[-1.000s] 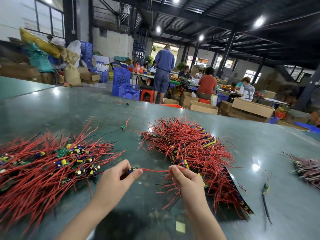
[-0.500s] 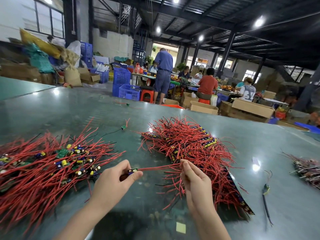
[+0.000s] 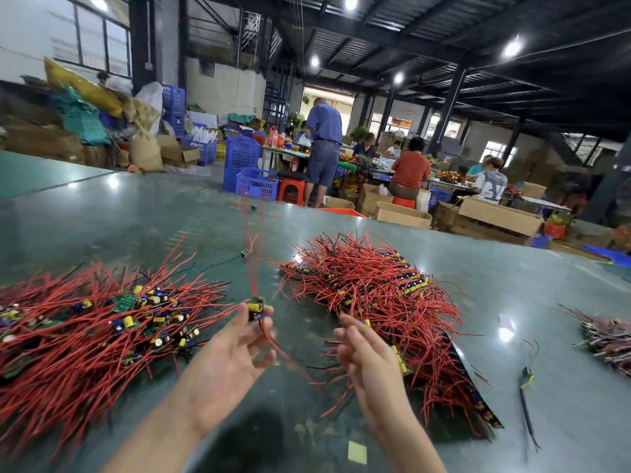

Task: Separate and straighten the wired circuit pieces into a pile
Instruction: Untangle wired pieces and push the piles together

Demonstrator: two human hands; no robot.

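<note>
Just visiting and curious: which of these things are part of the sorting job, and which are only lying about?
In the job:
left hand
circuit piece it pinches
right hand
left pile
right pile

Lying about:
stray piece
yellow square
blue crates

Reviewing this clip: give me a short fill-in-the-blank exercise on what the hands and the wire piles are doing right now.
1. The left hand pinches a small circuit piece with ____ wires.
2. The right hand holds ____.
3. The left pile lies to the ____ of the held piece.
4. Both piles rest on a ____ table.

Missing words: red; nothing; left; green
</note>
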